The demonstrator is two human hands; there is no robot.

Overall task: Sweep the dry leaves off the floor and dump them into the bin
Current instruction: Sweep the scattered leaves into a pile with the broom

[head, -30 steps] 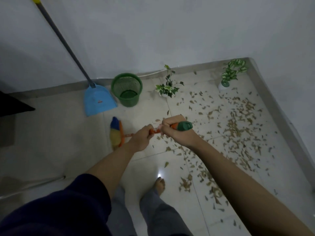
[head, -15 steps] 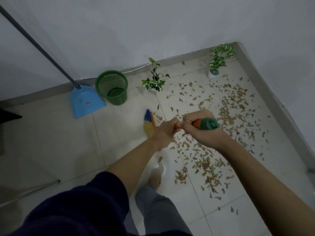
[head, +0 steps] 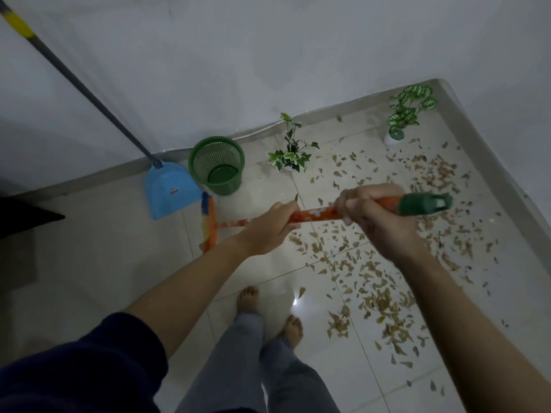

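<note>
1. The broom (head: 298, 214) is gripped in both hands: the left hand (head: 268, 231) is curled round the patterned orange shaft lower down, and the right hand (head: 375, 216) is clenched round the shaft just below its green end cap (head: 423, 204).
2. The broom head (head: 208, 222) is shown beyond and to the left of the left hand, just beside the blue dustpan (head: 170, 190). Compared with half a second earlier, it has been carried leftward, away from the litter and closer to the pan.
3. The dry leaves (head: 372, 263) are spread beneath and to the right of the right hand, reaching the corner of the floor (head: 104, 263); a denser patch lies nearer the person's feet. No gathered pile is visible at the broom head.
4. The green bin (head: 217, 165) stands beyond the left hand, beside the dustpan, whose long handle is propped against the wall.
5. Two small potted plants (head: 290, 152) are placed beyond the hands, at the far edge of the leaves.
6. Interpretation: the stroke is judged to have ended with little moved, so sweeping is at an early stage, and a return of the head to the right of the hands is likely required.
</note>
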